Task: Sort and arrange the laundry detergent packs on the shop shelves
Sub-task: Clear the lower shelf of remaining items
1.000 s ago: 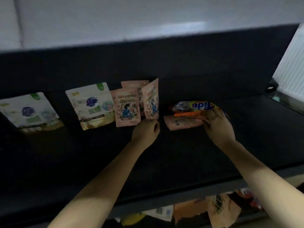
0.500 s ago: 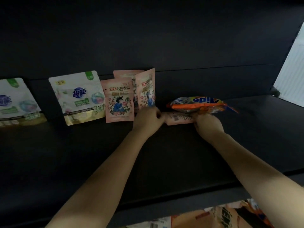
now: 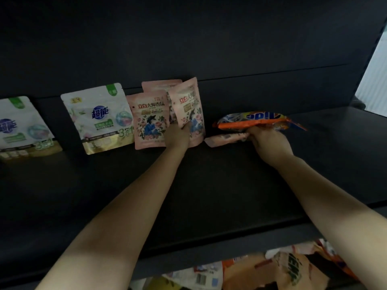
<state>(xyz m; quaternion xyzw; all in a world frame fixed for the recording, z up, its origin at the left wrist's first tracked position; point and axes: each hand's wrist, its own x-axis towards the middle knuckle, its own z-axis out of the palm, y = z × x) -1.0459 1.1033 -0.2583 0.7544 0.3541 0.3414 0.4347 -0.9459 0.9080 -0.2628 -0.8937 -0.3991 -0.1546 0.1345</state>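
On the dark shelf (image 3: pixel 209 185) three pink floral packs stand against the back. My left hand (image 3: pixel 178 136) grips the rightmost pink pack (image 3: pixel 188 107) near its bottom and holds it upright, thumb on its front. A second pink pack (image 3: pixel 149 120) stands just left of it, and a third (image 3: pixel 159 85) peeks out behind. My right hand (image 3: pixel 270 141) grips an orange Tide pack (image 3: pixel 251 120) lying on its side. Under it lies a flat pink pack (image 3: pixel 226 139), which touches my fingers.
Two white packs with blue logos lean against the back wall at the left, one (image 3: pixel 100 118) next to the pink packs and one (image 3: pixel 21 126) at the frame's edge. Below the shelf's front lip, several mixed packs (image 3: pixel 272 268) lie in a heap.
My left hand has shifted from the end of the flat pink pack up onto the upright pink pack. My right hand stays on the Tide pack. The view has moved closer.
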